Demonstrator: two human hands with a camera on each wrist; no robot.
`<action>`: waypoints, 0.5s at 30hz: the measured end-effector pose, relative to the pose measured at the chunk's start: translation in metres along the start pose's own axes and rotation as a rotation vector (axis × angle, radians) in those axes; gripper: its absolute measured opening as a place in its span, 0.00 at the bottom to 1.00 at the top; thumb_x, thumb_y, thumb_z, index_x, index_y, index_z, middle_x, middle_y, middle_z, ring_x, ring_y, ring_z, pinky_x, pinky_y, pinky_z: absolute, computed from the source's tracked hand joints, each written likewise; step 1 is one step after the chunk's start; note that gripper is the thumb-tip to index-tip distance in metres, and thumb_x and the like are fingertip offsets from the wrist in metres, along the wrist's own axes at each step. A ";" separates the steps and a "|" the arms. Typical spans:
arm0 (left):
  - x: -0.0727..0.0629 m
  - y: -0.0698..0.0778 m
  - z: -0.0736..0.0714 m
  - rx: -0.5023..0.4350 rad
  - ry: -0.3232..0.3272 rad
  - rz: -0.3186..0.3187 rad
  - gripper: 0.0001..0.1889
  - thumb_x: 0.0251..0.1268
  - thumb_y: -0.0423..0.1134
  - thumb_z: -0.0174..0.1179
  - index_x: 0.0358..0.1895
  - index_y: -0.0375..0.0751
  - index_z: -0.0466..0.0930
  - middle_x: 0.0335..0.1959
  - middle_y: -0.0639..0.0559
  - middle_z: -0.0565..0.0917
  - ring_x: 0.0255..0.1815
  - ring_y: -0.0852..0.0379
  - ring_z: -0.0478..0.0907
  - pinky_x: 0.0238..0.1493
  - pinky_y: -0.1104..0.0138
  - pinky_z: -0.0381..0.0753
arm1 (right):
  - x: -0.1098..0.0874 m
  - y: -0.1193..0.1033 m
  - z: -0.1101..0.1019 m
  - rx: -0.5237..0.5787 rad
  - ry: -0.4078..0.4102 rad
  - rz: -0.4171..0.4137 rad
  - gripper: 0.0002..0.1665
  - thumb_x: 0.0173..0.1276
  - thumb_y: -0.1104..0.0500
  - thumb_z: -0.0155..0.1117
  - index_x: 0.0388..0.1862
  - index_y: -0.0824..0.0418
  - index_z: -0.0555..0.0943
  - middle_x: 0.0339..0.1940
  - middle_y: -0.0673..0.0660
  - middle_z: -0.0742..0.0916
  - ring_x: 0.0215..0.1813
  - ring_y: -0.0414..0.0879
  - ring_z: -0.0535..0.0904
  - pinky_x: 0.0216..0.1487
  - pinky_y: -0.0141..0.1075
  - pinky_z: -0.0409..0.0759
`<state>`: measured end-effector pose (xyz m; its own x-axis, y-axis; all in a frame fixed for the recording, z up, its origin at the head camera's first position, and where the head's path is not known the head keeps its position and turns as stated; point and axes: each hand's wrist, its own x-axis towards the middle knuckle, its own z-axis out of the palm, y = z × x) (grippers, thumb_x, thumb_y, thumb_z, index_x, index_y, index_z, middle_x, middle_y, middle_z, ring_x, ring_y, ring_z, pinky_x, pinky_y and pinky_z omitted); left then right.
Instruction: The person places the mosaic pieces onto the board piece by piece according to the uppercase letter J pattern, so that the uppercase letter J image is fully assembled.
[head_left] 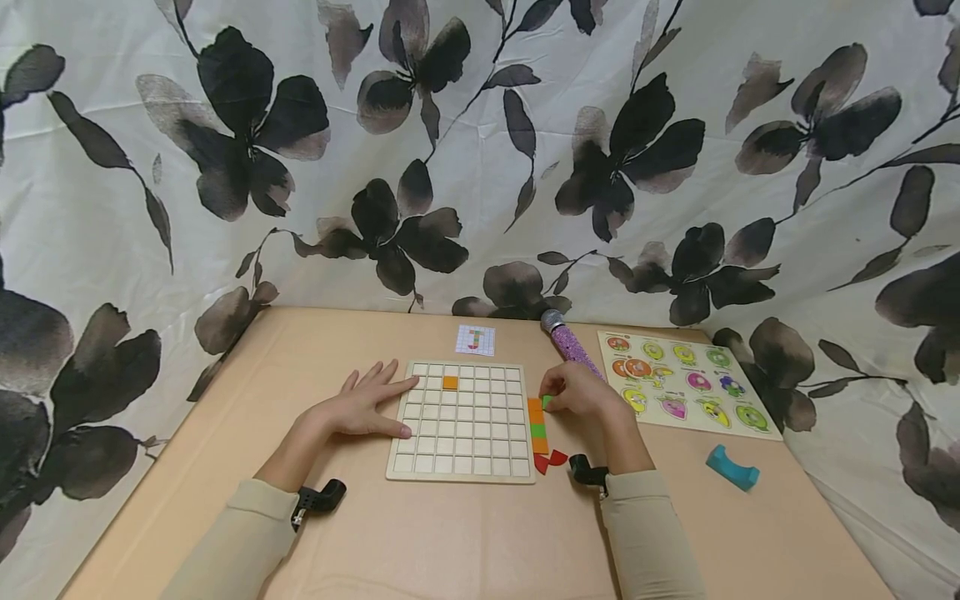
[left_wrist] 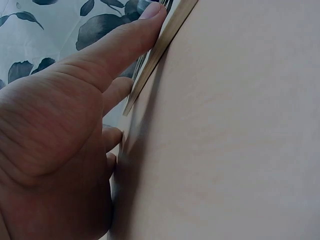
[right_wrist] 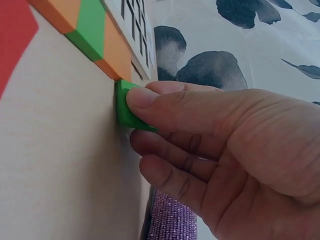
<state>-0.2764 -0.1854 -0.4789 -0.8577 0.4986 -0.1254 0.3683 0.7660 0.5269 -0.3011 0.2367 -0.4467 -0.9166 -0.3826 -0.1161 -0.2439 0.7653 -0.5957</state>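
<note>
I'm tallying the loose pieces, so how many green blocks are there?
2: one green block pinched by the right hand, and a second green block between two orange blocks beside the white grid board. The hand may hide more.

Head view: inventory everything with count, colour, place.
Table: 1, tan, underneath
Cloth: 1, black/white, behind
Board: 1, cream, centre
Tile: 1, orange, on board
Strip: 1, orange/green, beside board
Block: 1, green, strip's end
Pieces: 2, red, near strip
Card: 1, white, behind board
Microphone: 1, purple, far side
Sheet: 1, multicoloured, right
Arch: 1, blue, right
Sleeves: 2, beige, foreground
Cameras: 2, black, by sleeves
Left hand: 1, on board
Right hand: 1, on block
</note>
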 end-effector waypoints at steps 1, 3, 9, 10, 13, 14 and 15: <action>0.000 0.000 0.000 -0.002 0.001 0.000 0.52 0.55 0.69 0.71 0.83 0.59 0.60 0.87 0.36 0.41 0.87 0.31 0.32 0.79 0.31 0.26 | 0.000 0.000 -0.001 0.005 -0.001 0.000 0.08 0.62 0.68 0.77 0.36 0.56 0.89 0.33 0.52 0.87 0.39 0.49 0.78 0.45 0.39 0.78; 0.000 0.001 0.000 -0.002 0.001 -0.001 0.52 0.55 0.69 0.71 0.83 0.59 0.60 0.87 0.36 0.41 0.87 0.31 0.32 0.79 0.31 0.26 | -0.001 0.000 -0.002 0.011 -0.005 -0.002 0.07 0.63 0.68 0.76 0.36 0.56 0.89 0.32 0.51 0.87 0.39 0.49 0.77 0.43 0.39 0.77; 0.001 0.001 0.000 0.001 -0.004 -0.002 0.52 0.55 0.70 0.71 0.83 0.59 0.60 0.87 0.36 0.41 0.87 0.31 0.32 0.79 0.31 0.26 | -0.004 -0.005 -0.007 0.018 -0.022 -0.002 0.05 0.65 0.67 0.74 0.36 0.58 0.89 0.31 0.51 0.88 0.38 0.49 0.78 0.42 0.38 0.77; 0.001 0.002 0.000 0.001 -0.006 -0.003 0.52 0.55 0.70 0.71 0.83 0.59 0.60 0.87 0.36 0.41 0.87 0.31 0.32 0.79 0.31 0.26 | -0.004 -0.006 -0.007 0.022 -0.022 0.000 0.05 0.65 0.67 0.74 0.36 0.58 0.89 0.32 0.51 0.88 0.38 0.49 0.78 0.42 0.38 0.77; 0.001 0.002 -0.001 -0.001 -0.005 -0.002 0.52 0.56 0.69 0.71 0.83 0.58 0.60 0.87 0.35 0.41 0.86 0.30 0.32 0.78 0.30 0.27 | -0.005 -0.008 -0.008 0.034 -0.016 0.011 0.05 0.66 0.68 0.73 0.36 0.59 0.89 0.33 0.51 0.88 0.38 0.49 0.78 0.42 0.38 0.77; 0.000 0.002 -0.001 -0.003 -0.004 -0.001 0.52 0.56 0.69 0.71 0.83 0.58 0.60 0.87 0.34 0.41 0.86 0.30 0.32 0.78 0.30 0.27 | -0.005 -0.008 -0.008 0.038 -0.012 0.017 0.05 0.66 0.68 0.73 0.36 0.59 0.89 0.34 0.51 0.89 0.38 0.49 0.78 0.41 0.38 0.77; 0.000 0.002 -0.001 -0.002 -0.004 -0.004 0.52 0.56 0.69 0.71 0.83 0.58 0.60 0.87 0.35 0.41 0.86 0.30 0.32 0.78 0.30 0.27 | -0.005 -0.009 -0.008 0.041 -0.010 0.018 0.05 0.66 0.68 0.72 0.37 0.60 0.89 0.34 0.52 0.89 0.38 0.49 0.78 0.41 0.38 0.78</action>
<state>-0.2763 -0.1844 -0.4775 -0.8576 0.4974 -0.1307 0.3645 0.7672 0.5278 -0.2972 0.2362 -0.4346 -0.9175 -0.3743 -0.1345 -0.2144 0.7503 -0.6253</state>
